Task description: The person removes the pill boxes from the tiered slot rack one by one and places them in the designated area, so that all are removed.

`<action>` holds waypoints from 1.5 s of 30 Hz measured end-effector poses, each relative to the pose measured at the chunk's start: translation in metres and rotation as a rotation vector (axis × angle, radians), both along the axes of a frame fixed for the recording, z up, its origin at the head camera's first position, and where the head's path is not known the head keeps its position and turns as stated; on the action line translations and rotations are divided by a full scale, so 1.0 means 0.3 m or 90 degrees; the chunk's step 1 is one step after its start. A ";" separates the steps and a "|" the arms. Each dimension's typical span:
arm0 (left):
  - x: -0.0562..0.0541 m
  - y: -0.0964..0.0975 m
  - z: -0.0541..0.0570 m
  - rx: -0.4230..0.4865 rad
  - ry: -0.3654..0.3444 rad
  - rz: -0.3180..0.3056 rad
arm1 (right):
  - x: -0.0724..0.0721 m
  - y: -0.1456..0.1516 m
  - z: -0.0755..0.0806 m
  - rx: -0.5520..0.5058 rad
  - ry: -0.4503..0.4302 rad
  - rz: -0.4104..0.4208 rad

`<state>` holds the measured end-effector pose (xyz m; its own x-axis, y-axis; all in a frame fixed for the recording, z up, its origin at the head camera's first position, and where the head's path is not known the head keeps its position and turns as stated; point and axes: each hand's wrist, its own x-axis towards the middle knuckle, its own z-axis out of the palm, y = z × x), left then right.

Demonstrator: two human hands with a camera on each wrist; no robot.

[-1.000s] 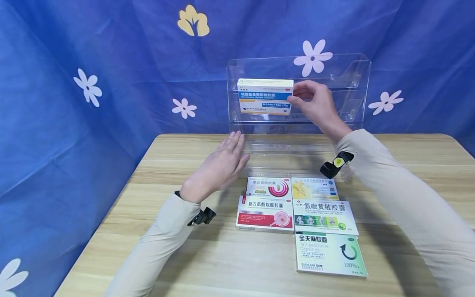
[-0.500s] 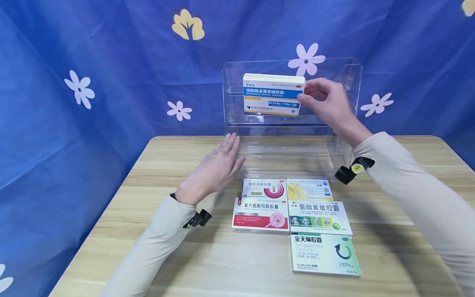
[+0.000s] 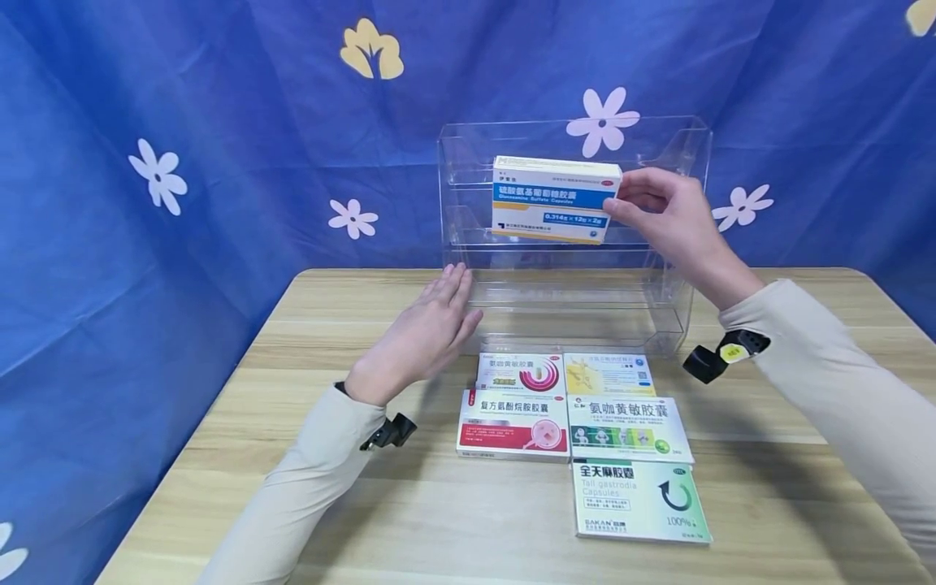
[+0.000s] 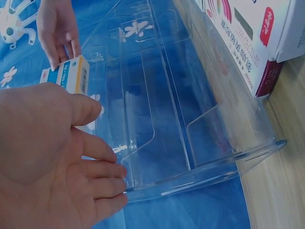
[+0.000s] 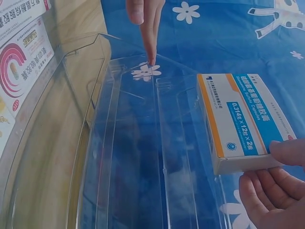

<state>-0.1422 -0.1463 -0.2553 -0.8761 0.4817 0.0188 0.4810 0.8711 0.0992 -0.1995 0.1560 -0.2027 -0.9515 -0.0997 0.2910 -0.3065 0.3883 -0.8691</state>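
Observation:
My right hand (image 3: pixel 669 207) pinches the right end of a white medicine box (image 3: pixel 556 201) with blue and orange bands. The box is held in front of the upper tiers of a clear acrylic display rack (image 3: pixel 563 321), printed face toward me. In the right wrist view, the thumb lies on the front of the box (image 5: pixel 243 114) and the fingers are behind it. With straight fingers, my left hand (image 3: pixel 420 329) is at the rack's left side. In the left wrist view, the fingertips of the left hand (image 4: pixel 71 157) meet the clear edge of the rack (image 4: pixel 190 176).
Several medicine boxes lie flat before the rack: a pink-ringed one (image 3: pixel 521 373), a yellow one (image 3: pixel 609 374), a red-and-white one (image 3: pixel 514 421), a white-and-green one (image 3: pixel 629 431) and a green one (image 3: pixel 639 501). A blue flowered curtain (image 3: pixel 241 146) hangs behind the wooden table (image 3: pixel 307 455).
My right hand has carried the box rightward and slightly lower across the rack's front. My left hand stays at the rack's side. The head view has shifted a little.

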 end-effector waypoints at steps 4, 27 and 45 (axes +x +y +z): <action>0.000 0.000 0.001 -0.005 0.002 0.001 | 0.011 0.013 0.000 0.002 -0.002 0.005; -0.011 -0.002 -0.003 -0.002 0.006 -0.003 | 0.095 0.025 -0.056 0.035 -0.022 0.020; -0.014 0.001 0.003 -0.008 0.000 -0.002 | 0.159 0.022 -0.100 0.049 -0.058 0.049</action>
